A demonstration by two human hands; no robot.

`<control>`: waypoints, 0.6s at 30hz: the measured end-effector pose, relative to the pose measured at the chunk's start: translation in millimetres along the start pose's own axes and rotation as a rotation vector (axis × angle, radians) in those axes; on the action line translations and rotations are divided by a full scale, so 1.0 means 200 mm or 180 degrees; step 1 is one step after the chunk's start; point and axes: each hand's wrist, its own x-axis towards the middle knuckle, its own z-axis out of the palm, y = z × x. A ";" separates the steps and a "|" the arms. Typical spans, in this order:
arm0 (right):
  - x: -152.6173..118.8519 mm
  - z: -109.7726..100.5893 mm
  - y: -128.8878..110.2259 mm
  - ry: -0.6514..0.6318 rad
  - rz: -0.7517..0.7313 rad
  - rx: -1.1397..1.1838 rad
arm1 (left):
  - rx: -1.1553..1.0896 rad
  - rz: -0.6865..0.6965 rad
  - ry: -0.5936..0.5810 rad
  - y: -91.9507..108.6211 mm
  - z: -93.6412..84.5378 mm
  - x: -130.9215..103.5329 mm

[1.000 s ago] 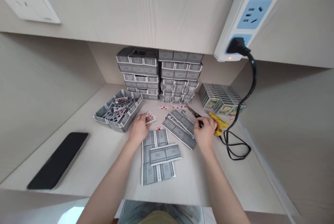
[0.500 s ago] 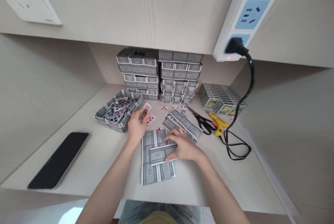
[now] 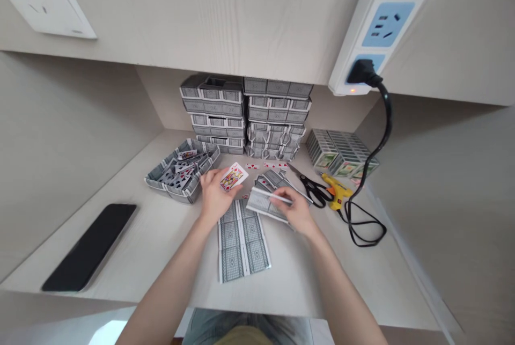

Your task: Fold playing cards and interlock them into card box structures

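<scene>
Between thumb and fingers, my left hand [image 3: 215,195] holds a face card [image 3: 234,177], its picture side up, just right of the card-built tray. My right hand [image 3: 295,210] grips a strip of joined grey-backed cards [image 3: 264,203], raised and tilted above the table. Below it lies a flat panel of joined grey-backed cards [image 3: 243,243], with a white line down its middle. More grey strips [image 3: 277,177] lie in a loose pile behind my right hand, partly hidden by it.
The tray [image 3: 173,190] holds loose cards. Stacked card-built boxes [image 3: 277,114] stand at the back, card decks [image 3: 341,152] beside them. Black scissors [image 3: 317,192], a yellow glue gun [image 3: 337,190] and its looping cable lie right. A black phone [image 3: 90,247] lies left.
My right hand has lifted the strip off the panel and moved it up and right. My left hand has turned its card face up and shifted slightly right.
</scene>
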 end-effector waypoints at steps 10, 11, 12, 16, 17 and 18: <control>0.02 -0.10 0.06 0.1966 -0.0091 -0.1513 | -0.0629 0.0791 -0.1029 0.09 -0.02 -0.05; 0.01 -0.07 0.05 0.1812 -0.0105 -0.1261 | -0.0653 0.0893 -0.1133 0.10 -0.02 -0.06; 0.01 -0.04 0.03 0.1518 -0.0048 -0.0877 | -0.0684 0.0991 -0.1222 0.11 -0.02 -0.07; -0.01 0.10 0.00 0.0016 0.0516 0.0615 | -0.0789 0.1250 -0.1414 0.13 -0.01 -0.09; -0.01 0.12 0.01 -0.0194 0.0591 0.0738 | -0.0791 0.1283 -0.1444 0.14 0.00 -0.10; -0.01 0.14 0.02 -0.0305 0.0637 0.0783 | -0.0791 0.1313 -0.1474 0.14 0.00 -0.10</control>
